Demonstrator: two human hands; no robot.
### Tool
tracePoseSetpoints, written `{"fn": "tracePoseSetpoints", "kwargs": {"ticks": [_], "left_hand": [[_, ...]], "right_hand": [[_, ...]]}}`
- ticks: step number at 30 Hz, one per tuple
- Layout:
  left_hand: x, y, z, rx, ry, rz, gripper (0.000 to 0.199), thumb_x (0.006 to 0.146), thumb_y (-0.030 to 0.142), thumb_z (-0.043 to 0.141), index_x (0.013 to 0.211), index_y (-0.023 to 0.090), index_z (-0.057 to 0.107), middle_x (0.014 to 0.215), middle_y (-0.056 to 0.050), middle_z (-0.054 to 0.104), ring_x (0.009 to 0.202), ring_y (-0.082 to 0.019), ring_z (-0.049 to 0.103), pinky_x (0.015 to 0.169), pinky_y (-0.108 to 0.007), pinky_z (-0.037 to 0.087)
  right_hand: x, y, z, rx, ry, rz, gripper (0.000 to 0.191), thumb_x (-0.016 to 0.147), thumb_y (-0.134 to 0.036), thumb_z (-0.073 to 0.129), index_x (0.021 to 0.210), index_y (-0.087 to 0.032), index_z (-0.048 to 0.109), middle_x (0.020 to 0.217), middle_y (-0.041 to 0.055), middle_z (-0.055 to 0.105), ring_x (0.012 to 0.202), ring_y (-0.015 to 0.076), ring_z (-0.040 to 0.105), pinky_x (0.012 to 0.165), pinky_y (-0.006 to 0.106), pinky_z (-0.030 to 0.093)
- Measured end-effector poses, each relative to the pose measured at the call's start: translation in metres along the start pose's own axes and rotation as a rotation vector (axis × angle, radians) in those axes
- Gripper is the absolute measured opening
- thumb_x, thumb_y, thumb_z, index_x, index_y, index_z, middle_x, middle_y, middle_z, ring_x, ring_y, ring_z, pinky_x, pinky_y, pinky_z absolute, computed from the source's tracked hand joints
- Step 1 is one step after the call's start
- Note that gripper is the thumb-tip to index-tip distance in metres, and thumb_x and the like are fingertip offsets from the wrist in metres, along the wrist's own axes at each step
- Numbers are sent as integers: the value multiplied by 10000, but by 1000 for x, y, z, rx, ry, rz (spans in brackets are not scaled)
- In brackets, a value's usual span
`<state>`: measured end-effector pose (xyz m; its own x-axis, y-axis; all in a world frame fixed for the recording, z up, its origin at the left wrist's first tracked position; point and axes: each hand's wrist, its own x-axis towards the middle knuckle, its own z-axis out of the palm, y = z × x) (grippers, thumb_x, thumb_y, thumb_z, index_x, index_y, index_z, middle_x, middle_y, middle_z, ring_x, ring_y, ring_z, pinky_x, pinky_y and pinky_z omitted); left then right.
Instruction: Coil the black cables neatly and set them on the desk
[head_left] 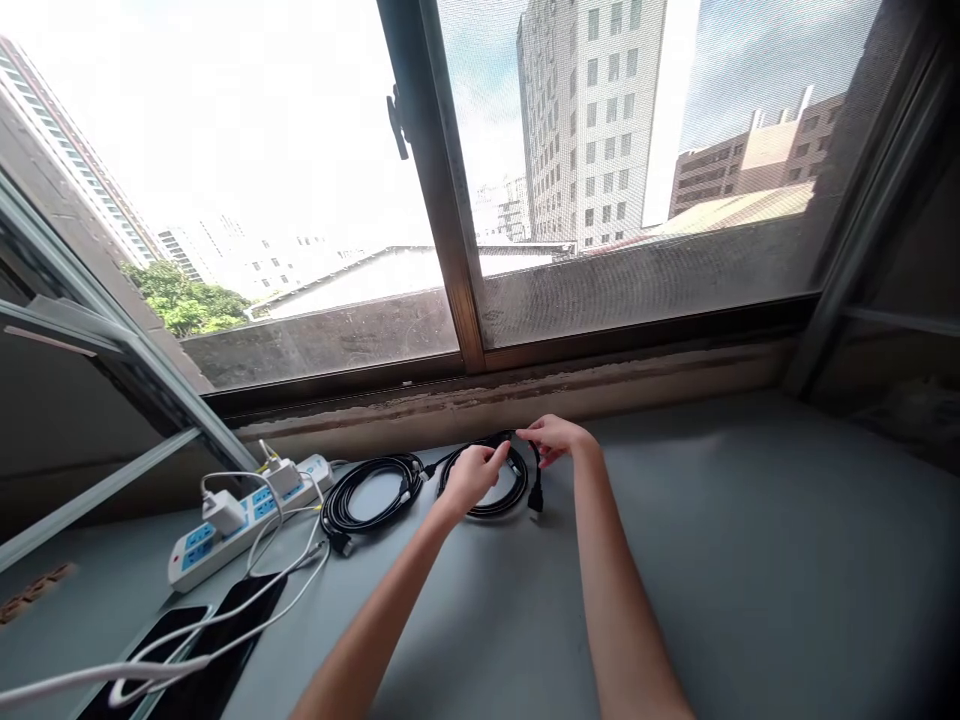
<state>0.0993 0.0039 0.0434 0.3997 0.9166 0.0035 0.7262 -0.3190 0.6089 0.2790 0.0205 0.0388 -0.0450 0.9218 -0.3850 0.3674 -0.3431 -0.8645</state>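
A coil of black cable [493,513] lies on the grey table by the window. Over the coil's left side rests my left hand [471,476], its fingers curled on the loops and partly hidden, the thumb pointing right. At the coil's upper right, my right hand [556,438] has its fingers closed around the cable near its end. From there the cable end hangs down to a black plug [535,498] on the table. Just left is a second black cable coil [335,503], with its plug [342,545] at the lower edge.
On the left, a white power strip [251,537] holds white adapters [223,511] with white cables [247,603] trailing forward. Two dark flat devices, probably phones [217,660], lie near the front left. A window frame [450,250] and sill bound the back of the grey table [750,560].
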Motion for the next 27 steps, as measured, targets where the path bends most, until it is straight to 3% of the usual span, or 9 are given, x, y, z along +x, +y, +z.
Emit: {"fn": "tracePoseSetpoints", "kwargs": {"ticks": [6,10,17,22,27], "left_hand": [[1,-3,3,-72,-34,-8,634,776,695,287,519,159,508,435,5,451,381,-97,418,458,-233,322],[2,-5,5,-128,-62,-10,608,771,690,307,565,156,509,449,17,456,360,-87,426,431,-221,335],[2,-4,6,-170,-146,-16,533,803,629,287,659,162,497,477,7,514,408,-121,524,429,-221,393],[-7,2,-1,-59,-227,17,425,801,542,388,695,162,546,529,-28,604,520,-163,580,466,-234,379],[-21,15,-3,65,-257,67,282,809,407,417,700,173,529,598,-48,636,584,-188,580,515,-265,374]], "right_hand": [[-13,3,-4,-51,-201,206,235,734,-253,713,800,-68,585,708,125,660,636,210,662,604,303,558],[-22,0,-4,-4,-294,182,156,783,-217,670,779,-96,572,680,119,675,725,218,683,683,266,548],[-16,-5,2,143,-154,54,135,952,-202,406,911,-109,496,619,44,634,712,165,682,709,237,542],[-11,-8,6,205,-117,29,220,958,-250,393,1005,-72,512,711,87,652,725,186,679,700,262,550],[-13,-11,7,200,-92,32,436,910,-449,454,1081,-53,516,755,113,653,705,196,672,657,269,559]]}}
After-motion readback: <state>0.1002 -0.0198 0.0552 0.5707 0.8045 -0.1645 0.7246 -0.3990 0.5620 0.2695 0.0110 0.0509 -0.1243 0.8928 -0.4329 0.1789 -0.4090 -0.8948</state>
